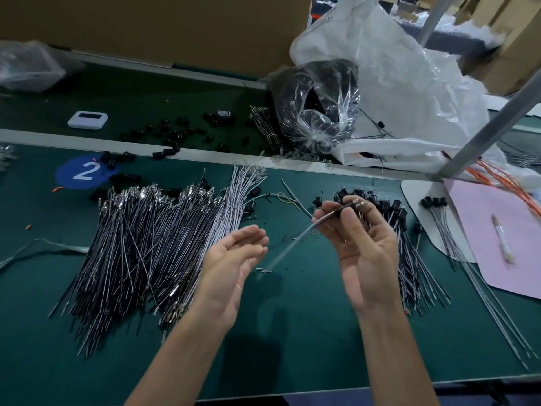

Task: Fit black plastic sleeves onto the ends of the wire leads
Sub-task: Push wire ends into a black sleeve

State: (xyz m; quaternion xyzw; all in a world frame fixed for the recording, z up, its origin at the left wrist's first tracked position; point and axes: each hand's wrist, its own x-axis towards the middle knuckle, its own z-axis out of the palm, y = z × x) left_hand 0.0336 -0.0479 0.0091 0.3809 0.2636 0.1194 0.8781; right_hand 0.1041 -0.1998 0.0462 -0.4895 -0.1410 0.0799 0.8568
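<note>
Table [307, 332]: dark green mat, front edge at the bottom of the view. A grey strip [205, 155] runs left to right and splits the near surface from a second green surface [146, 92] behind it. A blue disc [80, 172] marked "2" sits on the near mat, left. A brown board [161, 27] closes off the rear. A grey metal post [491, 124] slants up at right. A large white bag [409, 83] slumps between board and post. Cardboard boxes [509, 63] are stacked far right. A pink sheet [512, 244] lies on the table's right end. Light is dim and even, with a soft shadow on the mat near the front edge.
</note>
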